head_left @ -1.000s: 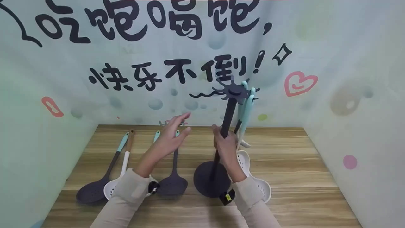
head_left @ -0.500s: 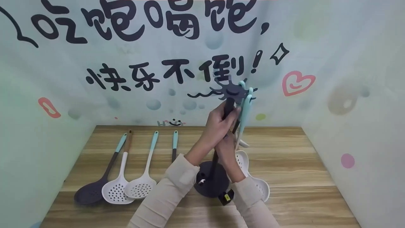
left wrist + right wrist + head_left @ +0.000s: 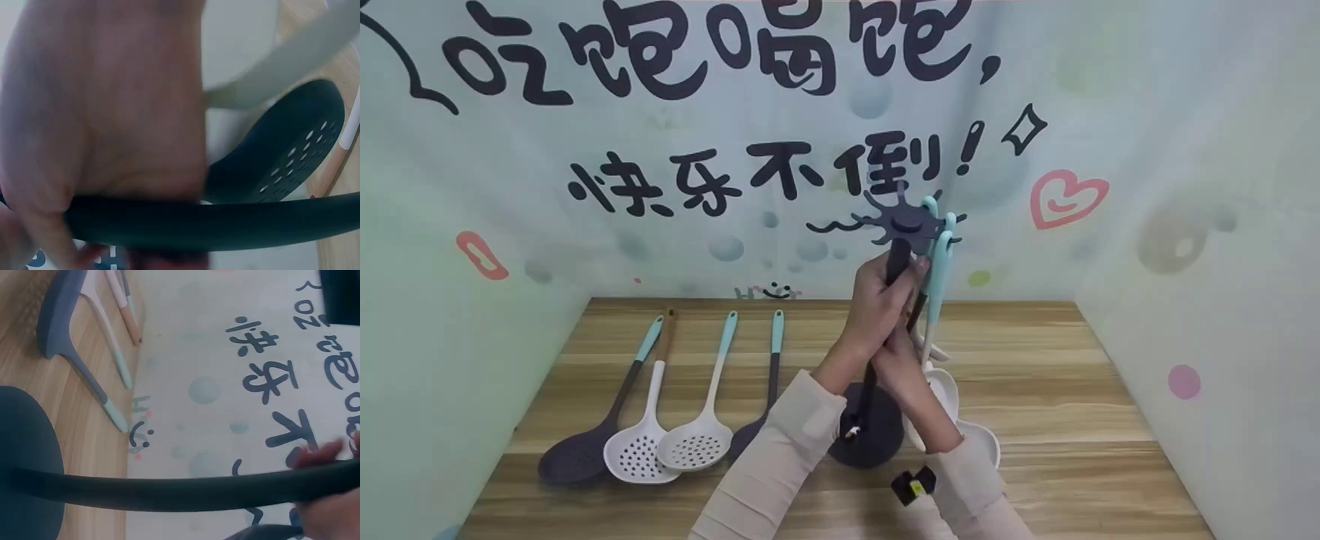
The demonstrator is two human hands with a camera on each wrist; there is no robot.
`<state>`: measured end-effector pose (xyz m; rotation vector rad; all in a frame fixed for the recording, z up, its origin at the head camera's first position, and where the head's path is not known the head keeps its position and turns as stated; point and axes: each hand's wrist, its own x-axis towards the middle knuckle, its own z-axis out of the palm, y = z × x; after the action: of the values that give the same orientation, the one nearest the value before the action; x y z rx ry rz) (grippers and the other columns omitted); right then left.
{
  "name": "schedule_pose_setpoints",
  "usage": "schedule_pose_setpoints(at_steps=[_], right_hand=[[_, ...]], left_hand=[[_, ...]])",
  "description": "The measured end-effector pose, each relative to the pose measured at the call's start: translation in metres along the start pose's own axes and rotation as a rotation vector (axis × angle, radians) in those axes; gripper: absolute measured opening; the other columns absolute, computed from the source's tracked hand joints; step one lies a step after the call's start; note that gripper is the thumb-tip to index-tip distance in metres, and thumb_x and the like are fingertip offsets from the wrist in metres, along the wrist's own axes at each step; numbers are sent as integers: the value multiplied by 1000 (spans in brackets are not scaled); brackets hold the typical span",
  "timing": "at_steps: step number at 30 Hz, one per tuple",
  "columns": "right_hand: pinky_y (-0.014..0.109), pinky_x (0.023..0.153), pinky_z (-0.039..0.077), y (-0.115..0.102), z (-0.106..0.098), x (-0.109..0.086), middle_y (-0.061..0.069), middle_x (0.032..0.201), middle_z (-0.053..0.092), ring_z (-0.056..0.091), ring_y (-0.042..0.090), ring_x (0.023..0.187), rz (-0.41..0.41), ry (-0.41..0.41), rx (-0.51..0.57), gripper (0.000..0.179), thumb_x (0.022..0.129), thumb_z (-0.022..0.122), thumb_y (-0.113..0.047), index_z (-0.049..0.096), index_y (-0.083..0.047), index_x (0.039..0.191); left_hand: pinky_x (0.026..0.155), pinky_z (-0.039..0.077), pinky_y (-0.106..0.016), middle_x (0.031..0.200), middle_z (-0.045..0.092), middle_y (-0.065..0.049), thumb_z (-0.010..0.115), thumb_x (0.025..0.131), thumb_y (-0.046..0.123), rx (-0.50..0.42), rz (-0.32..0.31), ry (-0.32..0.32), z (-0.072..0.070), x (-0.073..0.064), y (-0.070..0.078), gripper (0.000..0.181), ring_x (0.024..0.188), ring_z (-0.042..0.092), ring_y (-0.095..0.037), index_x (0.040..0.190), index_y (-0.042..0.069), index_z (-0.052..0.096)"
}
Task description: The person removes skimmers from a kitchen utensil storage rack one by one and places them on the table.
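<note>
A black utensil stand rises from a round base (image 3: 877, 450) to a hooked top (image 3: 911, 217). My left hand (image 3: 877, 304) grips its pole (image 3: 898, 259) just under the hooks. Directly below, my right hand (image 3: 900, 360) lies at the pole; its fingers are mostly hidden and blurred, so its hold is unclear. Several utensils with turquoise handles (image 3: 939, 281) hang on the stand's right side. Low among them show white heads (image 3: 945, 386). In the left wrist view a dark slotted skimmer (image 3: 315, 118) hangs beside the pole.
On the wooden table (image 3: 1035, 390) at left lie a dark skimmer (image 3: 577, 454), a white skimmer with a brown handle (image 3: 637, 454), another white skimmer (image 3: 694, 442) and a dark turner (image 3: 746, 435), partly behind the left sleeve. A printed cloth (image 3: 780, 112) stands behind.
My left hand has come over from the left and taken the pole's upper part. My right forearm has shifted slightly down and right, and the hanging utensils have moved a little.
</note>
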<state>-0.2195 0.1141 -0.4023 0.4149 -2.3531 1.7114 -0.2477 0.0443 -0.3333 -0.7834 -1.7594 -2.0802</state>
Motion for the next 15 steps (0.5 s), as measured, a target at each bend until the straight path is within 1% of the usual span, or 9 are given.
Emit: schedule_pose_setpoints(at_steps=[2,4,6,8,9,11,13,14,15], right_hand=[[40,105,33,0,-3,-14,21,142,34,35,27,130,7,-113,-17,58,96,43,-9,14,2,145],[45,110,27,-3,-7,-29,22,151,18,22,29,139,-3,-210,-14,67,96,42,-6,0,-1,148],[46,110,27,-9,-14,-45,20,154,10,18,31,141,1,-287,12,70,96,43,-5,-3,-5,148],[43,109,29,-18,-24,-60,19,154,14,21,31,140,-7,-356,28,66,97,45,-7,5,-5,149],[40,108,31,-22,-29,-66,17,153,19,24,30,139,-8,-398,43,61,97,45,-8,12,-5,149],[34,105,36,-32,-40,-78,14,147,35,37,28,133,-39,-462,22,50,97,46,-12,29,-5,144],[29,100,42,-40,-49,-86,13,132,54,51,22,122,-100,-464,0,37,97,47,-14,47,-4,133],[27,97,44,-43,-53,-88,11,125,60,56,19,116,-111,-448,20,33,98,46,-13,52,-3,128],[27,93,47,-44,-57,-89,12,116,64,60,17,109,-130,-412,50,29,97,46,-11,55,-1,123]], left_hand=[[41,31,-22,49,38,6,52,91,11,-21,3,11,-1,-2,-1,25,41,37,-10,67,11,44],[40,31,-22,49,37,8,52,91,12,-20,6,16,-2,-3,-2,27,40,36,-8,67,13,42],[39,32,-22,49,37,10,51,91,13,-15,6,18,-3,-5,-2,27,40,36,-6,67,14,41],[39,31,-22,49,37,10,52,91,14,-11,9,26,-2,-5,-2,26,40,36,-6,67,14,42],[39,32,-22,50,38,10,52,91,13,-13,12,32,-2,-5,-2,25,41,36,-5,67,14,43],[40,31,-21,52,39,8,51,91,11,-19,22,44,0,-5,-3,23,42,37,-6,69,11,46],[42,31,-21,53,40,7,51,91,9,-22,29,51,2,-4,-3,21,43,38,-7,70,9,48],[44,30,-21,53,39,6,51,91,8,-22,33,51,4,-4,-3,21,45,38,-8,70,9,48],[46,30,-21,54,39,6,51,91,8,-22,35,48,5,-3,-3,20,47,37,-8,71,8,48]])
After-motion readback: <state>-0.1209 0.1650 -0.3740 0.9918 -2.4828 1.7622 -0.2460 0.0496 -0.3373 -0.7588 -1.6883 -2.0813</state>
